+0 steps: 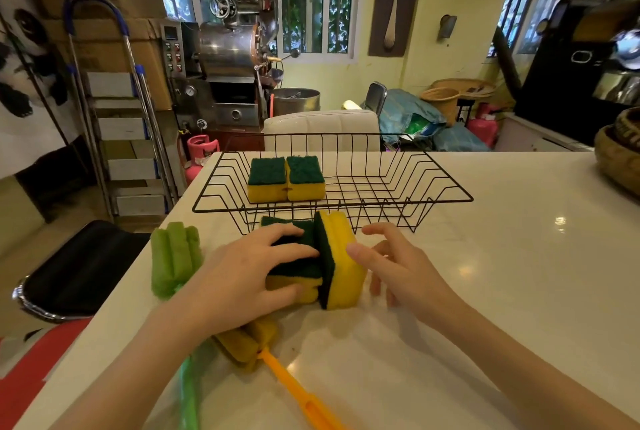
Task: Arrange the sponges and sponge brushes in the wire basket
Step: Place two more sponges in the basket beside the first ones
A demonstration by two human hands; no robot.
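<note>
A black wire basket (446, 184) stands at the far side of the white table, with two yellow sponges with green scrub tops (286, 178) lying side by side in its left part. In front of it, my left hand (239, 277) grips a flat yellow and green sponge (298, 270). Another sponge (341, 260) stands on edge against it, and my right hand (398, 267) touches its yellow side with the thumb, fingers spread. A green sponge brush (175, 258) lies left of my left hand. A yellow sponge brush with an orange handle (249, 343) lies under my left wrist.
The white table (502, 291) has its left edge close to the green brush. A woven basket (620, 159) sits at the far right corner. A black stool (83, 270) and a step ladder (121, 118) stand left of the table.
</note>
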